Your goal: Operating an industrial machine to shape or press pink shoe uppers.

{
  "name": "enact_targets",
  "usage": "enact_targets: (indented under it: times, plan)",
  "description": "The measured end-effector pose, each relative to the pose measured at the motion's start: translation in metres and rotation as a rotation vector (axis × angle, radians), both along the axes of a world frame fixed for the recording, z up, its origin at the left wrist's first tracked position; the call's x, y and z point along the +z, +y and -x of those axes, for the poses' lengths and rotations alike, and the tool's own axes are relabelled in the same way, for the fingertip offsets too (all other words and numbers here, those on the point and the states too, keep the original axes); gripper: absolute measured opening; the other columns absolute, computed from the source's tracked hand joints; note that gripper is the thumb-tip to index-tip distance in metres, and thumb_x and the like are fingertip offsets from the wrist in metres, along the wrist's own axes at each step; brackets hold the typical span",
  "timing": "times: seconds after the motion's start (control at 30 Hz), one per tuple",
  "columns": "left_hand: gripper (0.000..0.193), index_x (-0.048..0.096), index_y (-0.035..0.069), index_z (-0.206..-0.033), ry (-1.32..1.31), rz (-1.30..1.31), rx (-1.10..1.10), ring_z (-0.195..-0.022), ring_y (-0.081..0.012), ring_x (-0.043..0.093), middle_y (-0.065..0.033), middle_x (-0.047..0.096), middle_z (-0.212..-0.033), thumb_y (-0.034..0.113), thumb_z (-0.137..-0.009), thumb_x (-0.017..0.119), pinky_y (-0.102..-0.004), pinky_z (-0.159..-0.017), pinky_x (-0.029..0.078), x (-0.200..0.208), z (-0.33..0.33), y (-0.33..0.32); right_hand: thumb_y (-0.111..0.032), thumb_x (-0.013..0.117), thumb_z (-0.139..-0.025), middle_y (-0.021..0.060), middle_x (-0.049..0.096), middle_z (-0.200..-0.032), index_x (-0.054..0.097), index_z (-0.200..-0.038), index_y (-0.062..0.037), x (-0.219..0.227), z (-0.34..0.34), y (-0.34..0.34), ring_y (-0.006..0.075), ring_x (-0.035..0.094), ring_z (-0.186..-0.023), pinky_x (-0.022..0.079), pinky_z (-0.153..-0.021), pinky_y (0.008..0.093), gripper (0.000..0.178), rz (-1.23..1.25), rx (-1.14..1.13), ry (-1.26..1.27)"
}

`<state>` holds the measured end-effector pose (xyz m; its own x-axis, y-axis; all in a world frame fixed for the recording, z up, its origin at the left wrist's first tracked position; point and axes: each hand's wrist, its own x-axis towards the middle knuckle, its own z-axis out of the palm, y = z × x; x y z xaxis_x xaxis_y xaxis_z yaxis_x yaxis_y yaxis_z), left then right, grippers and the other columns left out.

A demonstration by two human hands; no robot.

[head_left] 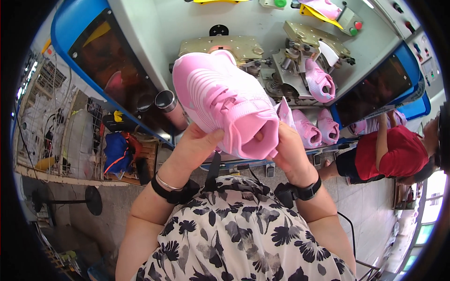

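Between my two hands I hold up a pink sneaker (220,100), its toe pointing away and to the left, its open collar facing me. My left hand (194,146) grips the left side near the heel, thumb on the upper. My right hand (288,145) is closed on the right side at the heel, with part of its fingers hidden behind the shoe. Beyond the sneaker stands a shoe machine (220,46) with metal plates and clamps, partly covered by the shoe. Another pink shoe (320,80) sits at the machine's right station.
Several pink shoes rest on the ledge right of my hands, among them one sneaker (307,129). A tumbler (171,108) stands left of the held shoe. Dark side panels (117,61) flank the machine. At right, a person in a red shirt (396,150) works nearby.
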<state>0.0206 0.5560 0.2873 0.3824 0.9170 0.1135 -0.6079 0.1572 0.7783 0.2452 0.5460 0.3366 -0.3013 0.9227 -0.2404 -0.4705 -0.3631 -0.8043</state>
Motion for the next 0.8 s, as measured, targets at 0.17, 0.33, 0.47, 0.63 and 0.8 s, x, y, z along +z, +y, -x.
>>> enact_targets:
  times: [0.17,0.33,0.47,0.63,0.8]
  plan:
    - [0.033,0.054,0.002,-0.129,-0.153,-0.005,0.14,-0.111,-0.0211,0.062,-0.0094,0.062,-0.124,0.012,-0.097,0.059,-0.0385,-0.097,0.05,0.017,0.036,-0.016,-0.011,0.065,-0.092,0.0038,0.06,-0.092,0.06,-0.104,-0.0068,0.005,0.021,-0.002,0.0103,0.052,-0.063,0.042,-0.052,0.0242,0.013,-0.846,-0.432,-0.478]
    - [0.037,0.051,0.002,-0.132,-0.156,0.087,0.143,-0.113,-0.0199,0.061,-0.0096,0.061,-0.126,0.018,-0.099,0.056,-0.0382,-0.099,0.049,0.022,0.038,-0.03,-0.021,0.078,-0.07,0.0073,0.063,-0.098,0.065,-0.101,-0.0066,0.006,0.025,0.002,0.0217,0.063,-0.075,0.052,-0.059,0.0307,0.037,-1.683,-0.008,-0.981]
    - [0.038,0.051,0.003,-0.131,-0.129,0.187,0.102,-0.111,-0.0214,0.062,-0.0104,0.062,-0.122,0.027,-0.101,0.052,-0.0396,-0.095,0.051,0.013,0.035,-0.028,-0.016,0.08,-0.066,0.0092,0.063,-0.095,0.064,-0.1,-0.0064,0.028,0.026,0.01,0.0255,0.064,-0.076,0.053,-0.062,0.0339,0.038,-1.658,-0.074,-1.03]
    - [0.031,0.061,0.001,-0.114,0.395,0.154,-0.097,-0.102,-0.0198,0.065,-0.0122,0.067,-0.111,0.027,-0.103,0.047,-0.0335,-0.09,0.052,0.001,0.047,-0.03,-0.012,0.081,-0.072,0.0129,0.059,-0.092,0.058,-0.101,-0.004,0.093,0.021,0.053,0.0289,0.06,-0.074,0.049,-0.061,0.0363,0.037,-1.377,-0.401,-1.204]
    - [0.029,0.059,0.001,-0.111,0.348,0.137,-0.096,-0.102,-0.0201,0.065,-0.0132,0.068,-0.109,0.026,-0.103,0.048,-0.0325,-0.088,0.052,-0.014,0.053,-0.029,-0.02,0.074,-0.081,0.0159,0.06,-0.096,0.056,-0.107,-0.0025,0.143,0.034,0.145,0.0345,0.062,-0.08,0.049,-0.069,0.0405,0.037,-1.412,-0.466,-1.348]
